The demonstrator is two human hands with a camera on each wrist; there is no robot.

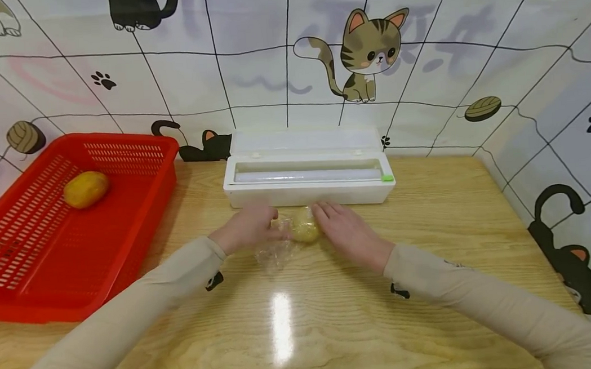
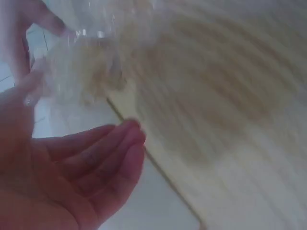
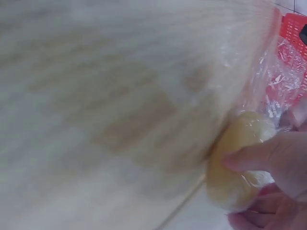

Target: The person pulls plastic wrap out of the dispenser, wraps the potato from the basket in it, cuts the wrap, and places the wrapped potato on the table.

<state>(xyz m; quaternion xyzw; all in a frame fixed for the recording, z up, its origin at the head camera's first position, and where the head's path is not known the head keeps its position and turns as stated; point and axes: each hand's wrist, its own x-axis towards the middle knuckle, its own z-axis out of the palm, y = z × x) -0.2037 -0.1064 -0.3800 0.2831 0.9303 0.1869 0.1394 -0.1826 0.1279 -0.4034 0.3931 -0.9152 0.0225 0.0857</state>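
Observation:
A yellow oval fruit (image 1: 305, 230), mango-like, sits on the table in clear plastic film. My right hand (image 1: 348, 230) holds it from the right. In the right wrist view its thumb presses on the wrapped fruit (image 3: 235, 163), with fingers along the lower side. Loose crumpled film (image 1: 275, 252) trails to the left. My left hand (image 1: 251, 228), blurred, is at this film. In the left wrist view its fingers (image 2: 103, 165) are loosely bent and apart from the thumb, which lies by the film (image 2: 79, 72); whether they touch is unclear.
Behind the hands stands a white film dispenser box (image 1: 308, 196) with its lid raised, a film roll (image 1: 307, 176) inside and a green slider (image 1: 387, 178) at its right end. A red basket (image 1: 148, 227) at left holds another yellow fruit (image 1: 86, 189). A cat-patterned covering (image 1: 253, 74) rises behind the table.

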